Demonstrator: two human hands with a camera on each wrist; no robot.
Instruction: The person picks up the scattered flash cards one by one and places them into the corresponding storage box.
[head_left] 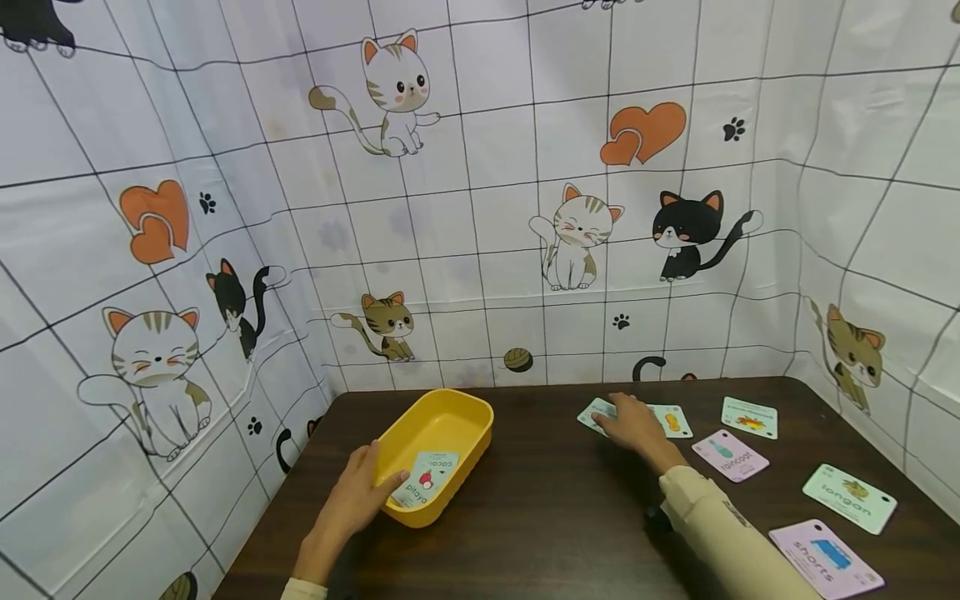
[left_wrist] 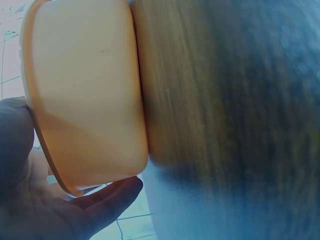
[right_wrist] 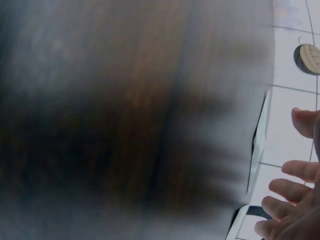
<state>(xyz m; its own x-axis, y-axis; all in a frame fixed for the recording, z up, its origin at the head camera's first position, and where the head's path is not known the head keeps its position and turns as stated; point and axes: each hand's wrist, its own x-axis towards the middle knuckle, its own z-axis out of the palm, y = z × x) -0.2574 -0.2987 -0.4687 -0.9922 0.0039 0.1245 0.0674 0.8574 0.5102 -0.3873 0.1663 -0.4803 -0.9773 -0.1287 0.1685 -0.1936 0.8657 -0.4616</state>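
My left hand [head_left: 354, 495] grips the near left side of a yellow plastic tray [head_left: 447, 407], thumb over the rim and fingers along the outside. Inside the tray lies a green picture card [head_left: 429, 478] reading "pitaya". At the back of the table my right hand [head_left: 633, 427] reaches over another green card [head_left: 595, 413], covering part of it. In the right wrist view its fingers [right_wrist: 289, 190] are spread and relaxed, close to the card's thin edge [right_wrist: 259, 142]. Just right of that hand is a green card with a yellow picture [head_left: 672, 422].
On the right side of the dark table [head_left: 540, 517] lie a pink raincoat card [head_left: 731, 456], a green card [head_left: 750, 417], a green longan card [head_left: 850, 497] and a pink shorts card [head_left: 825, 558]. A cat-patterned curtain [head_left: 480, 208] surrounds the table's back and sides.
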